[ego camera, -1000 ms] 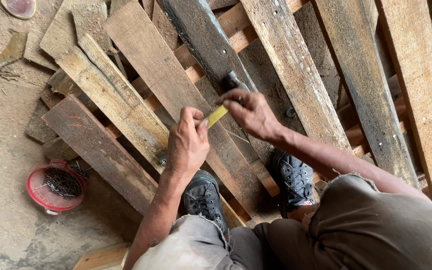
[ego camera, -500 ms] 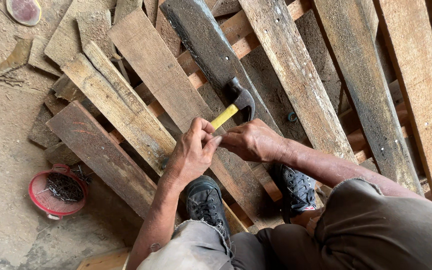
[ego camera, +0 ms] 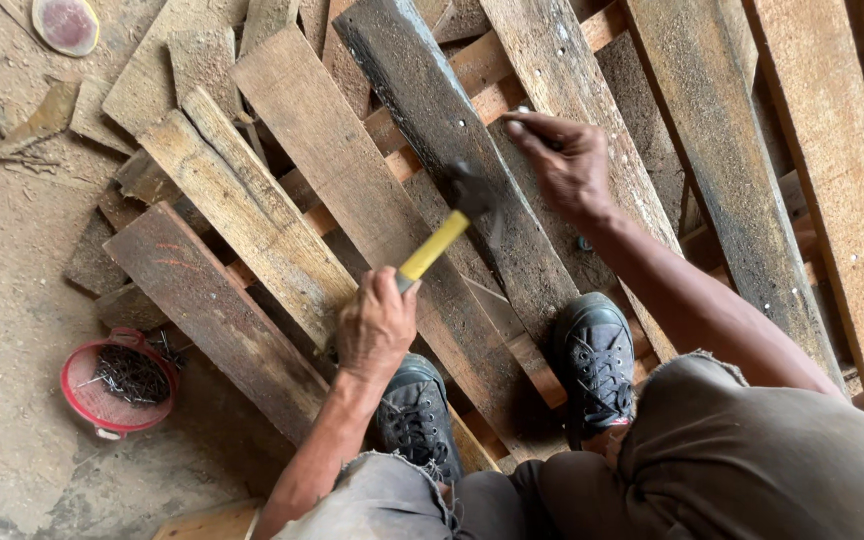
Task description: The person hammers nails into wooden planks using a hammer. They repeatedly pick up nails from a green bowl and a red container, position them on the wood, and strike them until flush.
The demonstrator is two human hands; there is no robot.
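My left hand (ego camera: 376, 326) is closed around the yellow handle of a hammer (ego camera: 434, 243). Its dark head (ego camera: 473, 189) is blurred over a dark weathered plank (ego camera: 422, 95) of the wooden pallet. My right hand (ego camera: 569, 162) reaches further up, with thumb and fingers pinched together at the gap between the dark plank and a paler plank (ego camera: 572, 70). They seem to hold something small like a nail (ego camera: 518, 117), too tiny to be sure. The hammer head is a short way left of and below those fingertips.
A red bowl (ego camera: 117, 380) with several loose nails sits on the dusty floor at lower left. My two black shoes (ego camera: 412, 415) (ego camera: 597, 360) stand on the pallet boards. Loose plank offcuts (ego camera: 222, 290) lie fanned at left. A round disc (ego camera: 65, 22) lies at top left.
My hands were together at the hammer handle. My right hand has moved up to the planks with its fingers pinched, and my left hand now holds the handle alone, lower down.
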